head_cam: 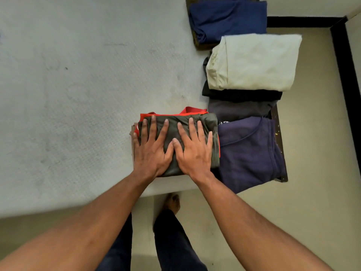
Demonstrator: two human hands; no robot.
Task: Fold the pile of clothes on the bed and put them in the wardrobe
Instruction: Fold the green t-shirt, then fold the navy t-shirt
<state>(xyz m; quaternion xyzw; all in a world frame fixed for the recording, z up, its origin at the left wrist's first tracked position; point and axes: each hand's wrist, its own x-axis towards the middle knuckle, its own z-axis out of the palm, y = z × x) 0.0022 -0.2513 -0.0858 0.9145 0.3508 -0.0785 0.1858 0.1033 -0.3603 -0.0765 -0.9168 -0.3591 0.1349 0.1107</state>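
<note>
Seen from the head camera, a person presses both hands flat on a folded olive-green cloth garment (209, 124) near the near right edge of a pale grey, textured mattress (68, 94). The left hand (150, 151) and the right hand (194, 153) lie side by side, fingers straight and spread, thumbs close together, grasping nothing. The olive piece sits on top of a folded bright red garment (193, 110), whose edge shows along the far side and the left.

Just to the right, a folded dark purple garment (252, 153) lies at the mattress's near right corner, with a dark brown bed-frame edge (279, 145) showing beyond it. Farther along the right edge lie a grey folded piece (240, 110), a black one (242, 95) and, resting on top of the black one, a pale cream folded garment (254, 61). At the far end a folded navy-blue garment (228, 18) lies on a dark olive-brown piece (197, 45).

A beige floor (316, 173) with a black skirting strip (344, 79) borders the bed on the right. Below the forearms, dark trouser legs (172, 243) and a bare foot (172, 202) stand on the floor beside the mattress.
</note>
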